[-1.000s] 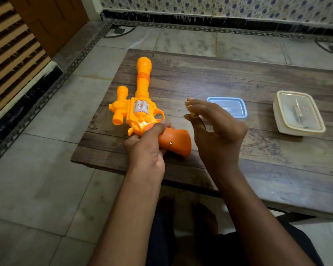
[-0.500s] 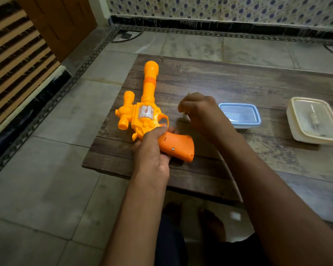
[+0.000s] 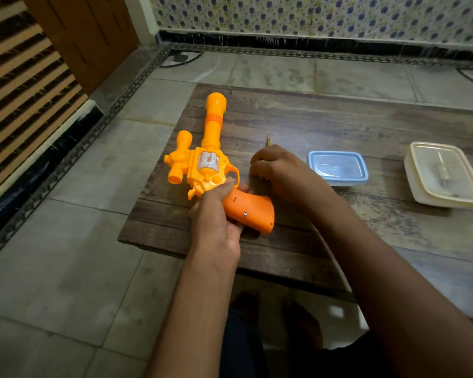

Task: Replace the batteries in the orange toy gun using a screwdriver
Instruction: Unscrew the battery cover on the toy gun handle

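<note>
- Toy gun [image 3: 216, 170]: glossy moulded plastic, yellow-orange body with a darker orange grip. It lay on its side near the bench's left edge, the long round barrel pointing to the far edge, a stubby scope-like piece on its left, and a silver textured panel on the body.
- The grip had a small slot and one metal screw head in its face, and sat toward the near-left corner.
- Left hand [image 3: 216, 222]: fingers wrapped round the gun where the body meets the grip, thumb on top by the trigger guard.
- Right hand [image 3: 279, 170]: knuckles up on the bench just right of the gun, fingers curled round a thin tool. Only its slim yellowish tip [image 3: 267, 140] stuck out past the hand toward the far edge, so it was likely the screwdriver, but I couldn't confirm that.
- Blue container [image 3: 338, 167]: small rectangular translucent plastic tub with rounded corners, mid-bench, just right of the right hand.
- Cream container [image 3: 445, 175]: larger rectangular tub with a clear lid, by the right edge; its contents were blurred.
- Bench [image 3: 339, 118]: low, dark weathered wood planks with worn grain.
- Floor [image 3: 66, 268]: large grey stone tiles with a dark patterned border strip.
- Back wall [image 3: 311, 15]: white tiles with a blue flower print over a black skirting.
- A brown wooden door [image 3: 88, 36] stood at the far left.
</note>
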Tool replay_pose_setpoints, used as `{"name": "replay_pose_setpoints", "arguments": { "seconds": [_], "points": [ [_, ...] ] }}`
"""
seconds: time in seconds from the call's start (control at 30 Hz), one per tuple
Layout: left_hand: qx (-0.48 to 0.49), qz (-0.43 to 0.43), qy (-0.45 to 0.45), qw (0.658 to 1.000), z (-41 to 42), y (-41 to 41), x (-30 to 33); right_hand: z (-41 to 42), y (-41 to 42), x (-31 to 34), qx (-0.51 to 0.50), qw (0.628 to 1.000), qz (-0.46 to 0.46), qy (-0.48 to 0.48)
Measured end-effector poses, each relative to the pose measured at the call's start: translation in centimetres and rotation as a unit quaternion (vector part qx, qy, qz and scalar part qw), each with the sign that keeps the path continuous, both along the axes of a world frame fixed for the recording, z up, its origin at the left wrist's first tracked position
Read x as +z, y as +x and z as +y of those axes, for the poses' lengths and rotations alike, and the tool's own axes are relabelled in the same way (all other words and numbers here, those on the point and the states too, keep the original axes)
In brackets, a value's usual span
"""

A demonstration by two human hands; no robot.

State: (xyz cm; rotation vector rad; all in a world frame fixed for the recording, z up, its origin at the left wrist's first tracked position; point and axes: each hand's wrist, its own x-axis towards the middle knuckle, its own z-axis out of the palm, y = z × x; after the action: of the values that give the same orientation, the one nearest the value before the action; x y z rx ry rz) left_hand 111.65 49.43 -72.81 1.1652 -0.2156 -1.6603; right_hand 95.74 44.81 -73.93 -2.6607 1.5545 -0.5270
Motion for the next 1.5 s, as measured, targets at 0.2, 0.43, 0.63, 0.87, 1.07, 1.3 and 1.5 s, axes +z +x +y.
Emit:
{"name": "replay_pose_setpoints", "arguments": {
  "seconds": [0.2,0.43,0.63,0.87,1.07,1.3,1.5],
  "points": [
    [-0.001,-0.023,-0.066,0.998,0.3,-0.3,0.7,6.2,2.0,1.2,-0.239,0.895,-0.375,-0.031],
    [-0.059,-0.23,-0.256,0.937,1.1,-2.1,0.2,10.3,4.1,1.2,-0.316,0.664,-0.656,0.169],
    [-0.067,-0.389,-0.289,0.872,0.9,-3.3,-0.4,10.7,4.9,1.7,-0.274,0.311,-0.859,0.302],
    [-0.012,-0.447,-0.314,0.838,1.2,-3.7,0.1,11.0,4.8,2.2,-0.318,0.262,-0.865,0.288],
    [-0.008,-0.478,-0.332,0.813,1.4,-4.0,0.3,11.4,6.0,2.9,-0.234,0.233,-0.881,0.339],
    [0.019,-0.451,-0.335,0.827,1.4,-3.7,0.8,11.2,5.0,2.6,-0.294,0.242,-0.876,0.295],
    [0.008,-0.446,-0.356,0.821,1.7,-3.9,1.1,11.5,5.9,3.3,-0.207,0.261,-0.881,0.335]
  ]
}}
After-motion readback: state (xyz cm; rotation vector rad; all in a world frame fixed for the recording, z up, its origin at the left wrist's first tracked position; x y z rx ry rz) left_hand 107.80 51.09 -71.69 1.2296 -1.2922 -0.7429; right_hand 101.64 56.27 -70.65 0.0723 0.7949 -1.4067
